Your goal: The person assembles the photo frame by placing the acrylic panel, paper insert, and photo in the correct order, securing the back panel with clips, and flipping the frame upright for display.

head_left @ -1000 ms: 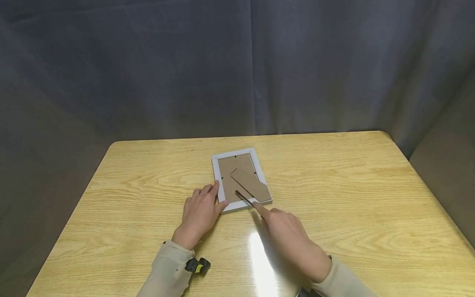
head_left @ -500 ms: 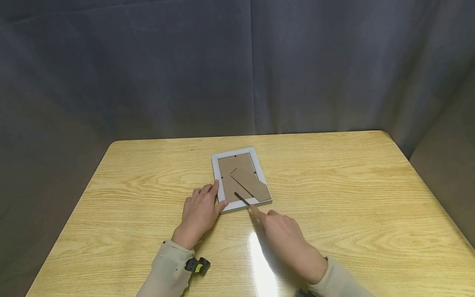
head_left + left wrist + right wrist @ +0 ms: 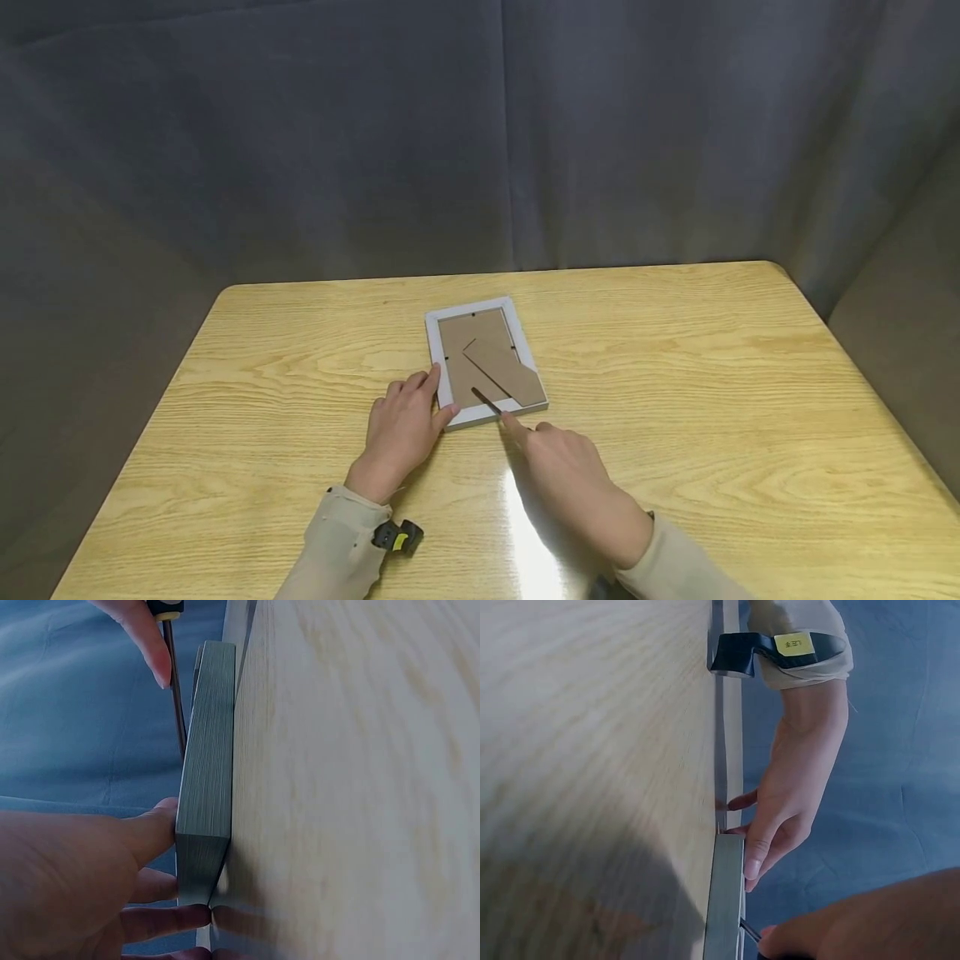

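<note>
A picture frame (image 3: 531,342) lies face down on the table, its pale grey border around a brown backing board (image 3: 461,333). A folded stand (image 3: 510,371) lies across the board. My left hand (image 3: 401,425) rests at the near left corner, thumb on the border and fingers fairly straight along the left side. With the index finger stretched along it, my right hand (image 3: 570,471) grips a screwdriver (image 3: 177,697). Its dark shaft crosses the near border and the tip is over the board; contact is unclear. Part of the black and yellow handle shows in the left wrist view.
The light wooden table (image 3: 712,375) extends around the frame on all sides. Behind it hangs a dark grey curtain (image 3: 375,150). A black wrist device (image 3: 399,537) with a yellow label sits on the left sleeve.
My right hand and the screwdriver have shifted slightly left, and the shaft lies closer to the near border. My left hand and the frame keep their places.
</note>
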A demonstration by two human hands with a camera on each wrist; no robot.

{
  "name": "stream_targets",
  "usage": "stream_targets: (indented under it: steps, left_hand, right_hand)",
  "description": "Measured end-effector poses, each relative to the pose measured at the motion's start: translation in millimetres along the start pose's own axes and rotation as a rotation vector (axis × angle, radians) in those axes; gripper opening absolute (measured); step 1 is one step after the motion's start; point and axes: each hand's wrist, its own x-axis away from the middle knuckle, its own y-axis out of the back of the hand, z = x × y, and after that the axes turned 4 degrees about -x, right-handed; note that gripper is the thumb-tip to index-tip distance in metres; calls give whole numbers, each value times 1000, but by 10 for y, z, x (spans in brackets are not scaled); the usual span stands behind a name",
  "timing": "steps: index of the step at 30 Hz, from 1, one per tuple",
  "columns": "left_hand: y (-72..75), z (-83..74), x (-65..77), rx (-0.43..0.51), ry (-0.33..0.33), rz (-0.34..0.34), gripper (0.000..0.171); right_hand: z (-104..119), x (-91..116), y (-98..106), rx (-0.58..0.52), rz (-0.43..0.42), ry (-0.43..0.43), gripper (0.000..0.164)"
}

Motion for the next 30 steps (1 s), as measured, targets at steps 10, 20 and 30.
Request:
stream_targets:
  steps: [10, 20, 30]
  left_hand:
    - [15, 1, 14, 2, 0, 3, 68]
    - [-35, -17, 34, 3, -3, 3, 68]
    - [11, -7, 14, 1, -3, -3, 68]
  right_hand:
    - [15, -30, -23, -4, -14, 21, 56]
    - [-103, -43, 111, -233, 97, -58, 47]
    - [-177, 4, 451, -230, 176, -90, 42]
